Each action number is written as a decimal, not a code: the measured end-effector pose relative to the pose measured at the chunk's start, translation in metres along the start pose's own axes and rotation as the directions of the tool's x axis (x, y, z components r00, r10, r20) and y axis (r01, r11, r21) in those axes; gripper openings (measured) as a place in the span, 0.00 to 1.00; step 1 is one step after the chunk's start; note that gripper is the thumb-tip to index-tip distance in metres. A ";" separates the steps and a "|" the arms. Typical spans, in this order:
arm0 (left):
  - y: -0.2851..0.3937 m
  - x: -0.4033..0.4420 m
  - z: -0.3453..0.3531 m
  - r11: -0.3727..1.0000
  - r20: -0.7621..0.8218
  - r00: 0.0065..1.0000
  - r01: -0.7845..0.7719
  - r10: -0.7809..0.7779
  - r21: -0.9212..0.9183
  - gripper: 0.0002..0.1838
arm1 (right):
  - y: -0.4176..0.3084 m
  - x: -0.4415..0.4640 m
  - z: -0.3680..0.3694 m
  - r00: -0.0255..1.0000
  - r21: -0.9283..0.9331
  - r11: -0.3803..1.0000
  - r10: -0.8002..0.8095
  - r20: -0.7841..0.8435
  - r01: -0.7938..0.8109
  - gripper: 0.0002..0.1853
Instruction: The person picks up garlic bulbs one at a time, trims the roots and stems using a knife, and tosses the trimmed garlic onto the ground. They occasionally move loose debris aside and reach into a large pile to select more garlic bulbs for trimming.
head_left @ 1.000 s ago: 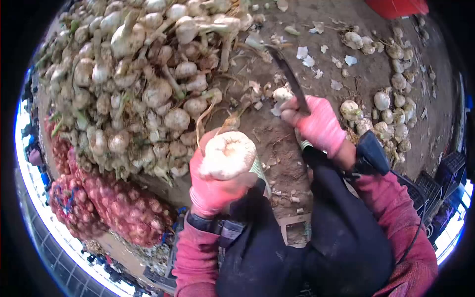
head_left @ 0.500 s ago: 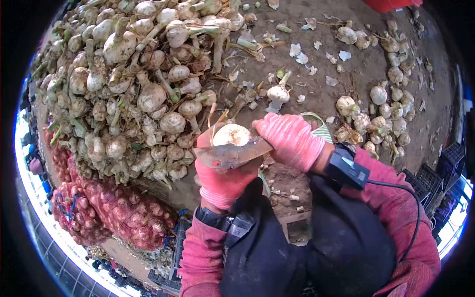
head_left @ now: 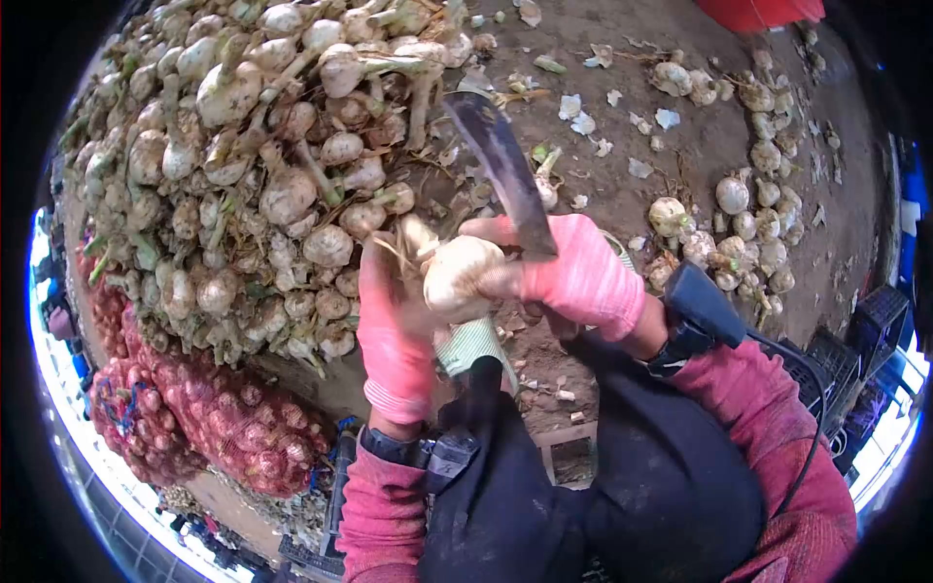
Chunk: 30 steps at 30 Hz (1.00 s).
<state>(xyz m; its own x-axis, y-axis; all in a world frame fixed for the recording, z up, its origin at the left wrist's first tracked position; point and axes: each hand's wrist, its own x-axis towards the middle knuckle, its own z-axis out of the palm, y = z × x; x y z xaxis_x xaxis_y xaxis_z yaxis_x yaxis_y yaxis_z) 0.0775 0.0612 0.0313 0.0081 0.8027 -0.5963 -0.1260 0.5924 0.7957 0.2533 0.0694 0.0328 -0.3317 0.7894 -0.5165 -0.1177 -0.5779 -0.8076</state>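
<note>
A white garlic bulb (head_left: 459, 277) is between my two gloved hands, above my knees. My left hand (head_left: 394, 325) is at its left side, its fingers partly blurred and bent around the bulb. In my right hand (head_left: 573, 277) is a knife (head_left: 501, 160) with a dark curved blade, which points up and to the left, away from the bulb. The thumb and fingers of this hand also reach the bulb's right side. Dry stem or leaf strips stick out at the bulb's upper left.
A big heap of garlic with stems (head_left: 243, 185) fills the upper left. Red net sacks (head_left: 233, 418) lie below it. Trimmed bulbs (head_left: 734, 194) lie in a loose row on the soil at right. A red container (head_left: 763, 12) is at the top, black crates (head_left: 880, 316) at far right.
The blade has swung up off the bulb, where it lay across my left hand half a second ago. The bulb has been turned, and my right fingers now touch it.
</note>
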 end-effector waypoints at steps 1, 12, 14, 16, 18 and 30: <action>-0.013 -0.001 -0.019 0.916 0.214 0.970 -0.021 0.116 -0.400 0.36 | -0.002 0.002 0.001 1.000 -0.002 1.000 -0.001 0.020 0.001 0.22; -0.015 -0.004 -0.037 0.923 0.214 0.934 -0.327 0.285 0.200 0.22 | 0.033 0.034 -0.067 0.863 -0.417 0.783 0.286 -0.415 -0.461 0.13; -0.003 0.002 -0.022 0.941 0.210 0.952 -0.267 0.223 0.209 0.37 | 0.031 0.021 -0.092 0.780 -0.427 0.890 -0.152 -0.607 -0.159 0.12; -0.012 0.014 -0.020 0.964 0.318 0.920 -0.260 0.231 0.050 0.41 | -0.002 0.003 -0.102 0.640 -0.296 0.955 -0.239 -0.731 0.019 0.14; -0.006 0.014 -0.024 0.975 0.116 0.976 -0.198 0.186 0.100 0.36 | -0.015 -0.012 -0.128 0.539 -0.283 0.948 -0.315 -0.781 0.146 0.15; -0.060 0.092 -0.116 0.496 -0.426 0.788 0.179 0.445 0.850 0.41 | 0.001 0.022 -0.051 0.875 -0.277 0.956 -0.053 -0.481 -0.094 0.15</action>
<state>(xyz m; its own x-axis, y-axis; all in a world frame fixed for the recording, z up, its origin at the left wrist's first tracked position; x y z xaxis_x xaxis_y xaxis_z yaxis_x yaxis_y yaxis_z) -0.0288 0.0913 -0.0838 -0.4720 0.8667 -0.1611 0.7817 0.4960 0.3781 0.2936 0.0968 0.0057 0.1661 0.8211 -0.5460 0.1782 -0.5696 -0.8024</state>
